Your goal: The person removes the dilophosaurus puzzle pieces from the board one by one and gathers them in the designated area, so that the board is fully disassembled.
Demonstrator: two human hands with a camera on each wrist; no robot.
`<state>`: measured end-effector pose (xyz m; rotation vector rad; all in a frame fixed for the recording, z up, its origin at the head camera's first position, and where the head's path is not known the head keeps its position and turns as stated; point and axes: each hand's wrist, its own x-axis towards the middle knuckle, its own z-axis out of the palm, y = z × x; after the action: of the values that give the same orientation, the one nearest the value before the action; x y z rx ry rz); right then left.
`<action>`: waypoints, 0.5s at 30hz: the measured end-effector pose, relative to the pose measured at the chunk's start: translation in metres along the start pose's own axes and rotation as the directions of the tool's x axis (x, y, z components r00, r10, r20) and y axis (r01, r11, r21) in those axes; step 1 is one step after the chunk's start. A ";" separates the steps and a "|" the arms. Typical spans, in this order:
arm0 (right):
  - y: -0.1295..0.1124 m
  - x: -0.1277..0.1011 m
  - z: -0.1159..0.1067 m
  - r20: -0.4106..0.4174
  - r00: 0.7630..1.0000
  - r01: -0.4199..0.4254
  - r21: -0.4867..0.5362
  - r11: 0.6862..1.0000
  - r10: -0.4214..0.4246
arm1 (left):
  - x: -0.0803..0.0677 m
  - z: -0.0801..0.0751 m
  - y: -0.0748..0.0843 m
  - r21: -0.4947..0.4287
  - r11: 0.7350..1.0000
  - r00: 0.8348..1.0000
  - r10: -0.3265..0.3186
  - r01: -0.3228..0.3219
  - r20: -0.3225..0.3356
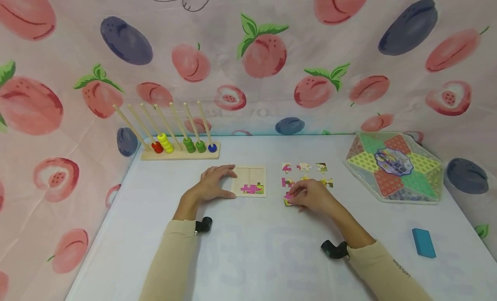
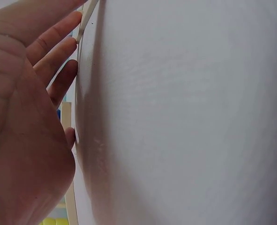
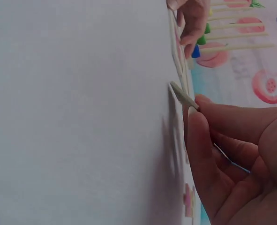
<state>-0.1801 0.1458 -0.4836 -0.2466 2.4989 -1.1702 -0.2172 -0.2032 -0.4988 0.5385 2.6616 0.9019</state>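
Note:
A small wooden puzzle tray (image 1: 241, 174) lies on the table, with joined pink, green and yellow pieces (image 1: 252, 188) in its lower right part. My left hand (image 1: 211, 183) rests at the tray's left side, its fingers at the upper left and the thumb at the lower left corner. In the left wrist view its fingers (image 2: 54, 58) reach out fairly straight to the tray's edge. My right hand (image 1: 312, 196) pinches a pink and green puzzle piece (image 1: 288, 199) between thumb and fingertips. The right wrist view shows that piece (image 3: 183, 96) edge-on, tilted close over the table.
Loose puzzle pieces (image 1: 304, 167) lie in rows just beyond my right hand. A bead abacus (image 1: 180, 155) stands back left. At the right are a hexagonal patterned box (image 1: 394, 163) and a blue block (image 1: 424, 243). Fruit-patterned cloth (image 1: 217, 33) hangs behind the table.

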 end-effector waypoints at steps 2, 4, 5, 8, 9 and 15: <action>0.000 -0.001 0.004 -0.016 1.000 -0.014 -0.008 1.000 0.013 | 0.000 0.000 0.000 0.000 1.000 1.000 0.001 -0.001 0.002; 0.000 -0.001 0.007 -0.027 1.000 -0.016 -0.009 1.000 0.016 | 0.000 0.000 0.001 0.003 1.000 1.000 0.001 -0.001 0.001; -0.001 -0.001 0.009 -0.033 0.999 -0.018 -0.007 1.000 0.018 | 0.000 0.000 0.001 0.006 1.000 1.000 0.000 0.000 0.001; -0.004 -0.001 0.011 -0.040 0.999 -0.028 -0.015 0.999 0.027 | 0.000 -0.001 0.001 0.013 1.000 1.000 -0.006 0.006 0.001; -0.004 -0.001 0.011 -0.042 0.999 -0.031 -0.018 0.999 0.030 | 0.000 -0.001 0.001 0.015 1.000 1.000 -0.006 0.006 0.001; -0.008 -0.002 0.011 -0.038 0.998 -0.049 -0.051 0.997 0.047 | 0.000 -0.001 0.002 0.007 1.000 1.000 -0.007 0.007 0.002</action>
<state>-0.1740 0.1332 -0.4837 -0.1791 2.5551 -1.1014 -0.2168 -0.2021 -0.4969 0.5305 2.6644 0.8900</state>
